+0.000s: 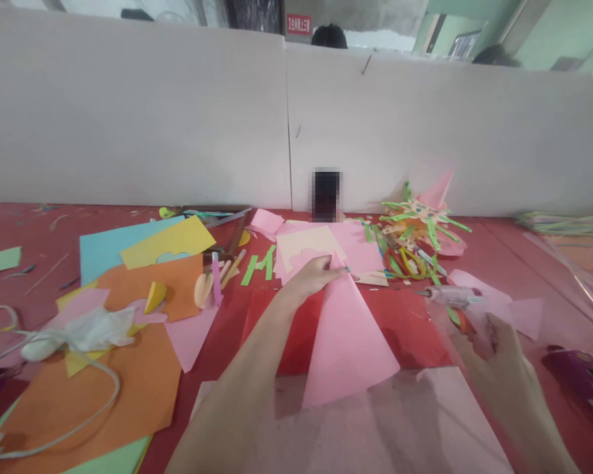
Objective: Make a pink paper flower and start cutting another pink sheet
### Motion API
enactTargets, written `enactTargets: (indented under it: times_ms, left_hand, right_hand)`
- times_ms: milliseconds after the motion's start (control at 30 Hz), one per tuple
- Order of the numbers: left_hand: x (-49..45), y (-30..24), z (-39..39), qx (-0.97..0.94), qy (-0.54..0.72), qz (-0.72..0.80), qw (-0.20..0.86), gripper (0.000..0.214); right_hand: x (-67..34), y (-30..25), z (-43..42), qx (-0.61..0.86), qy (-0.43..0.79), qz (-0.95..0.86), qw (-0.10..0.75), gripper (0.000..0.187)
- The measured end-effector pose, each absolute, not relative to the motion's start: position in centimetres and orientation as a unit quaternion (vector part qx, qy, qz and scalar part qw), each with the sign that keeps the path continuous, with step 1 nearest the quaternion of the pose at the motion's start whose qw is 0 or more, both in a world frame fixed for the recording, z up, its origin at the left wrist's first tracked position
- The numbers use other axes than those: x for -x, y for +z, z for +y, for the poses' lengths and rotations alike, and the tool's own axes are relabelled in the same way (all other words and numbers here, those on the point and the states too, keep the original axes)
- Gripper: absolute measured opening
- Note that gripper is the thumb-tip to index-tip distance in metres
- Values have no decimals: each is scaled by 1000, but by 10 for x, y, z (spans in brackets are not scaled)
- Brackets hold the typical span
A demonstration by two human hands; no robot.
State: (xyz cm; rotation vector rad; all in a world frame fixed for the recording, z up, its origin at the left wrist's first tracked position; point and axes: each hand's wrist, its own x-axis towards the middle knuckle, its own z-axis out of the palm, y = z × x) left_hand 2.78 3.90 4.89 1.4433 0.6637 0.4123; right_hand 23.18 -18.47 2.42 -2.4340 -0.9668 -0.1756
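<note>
My left hand [312, 276] pinches the narrow top of a pink paper cone [352, 342], whose wide end spreads toward me. To the right, my right hand [504, 349] is closed around the handle of a pale, translucent hot glue gun [457, 297], its nozzle pointing left. Beneath the paper cone lie a red sheet [400, 329] and a pinkish work board [375, 428]. Behind my left hand sit a cream paper sheet [301, 240] and more pink paper.
Coloured paper sheets [143, 362] and a white cable [116, 388] cover the left side. A paper figure with a pink cone hat [427, 207] stands back right. A purple object [580, 378] lies far right. A white partition [178, 118] closes the back.
</note>
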Motion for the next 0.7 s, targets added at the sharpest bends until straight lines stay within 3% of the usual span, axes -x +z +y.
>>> enactTargets:
  times_ms: [367,700]
  left_hand:
    - [-32,43,41,-659,187,349,640,36]
    - [-33,41,42,-671,183,357,624,33]
  right_hand:
    - [-183,34,-162,873,-29,-410,263,55]
    - [-178,26,-160,846,-93,-470,235,51]
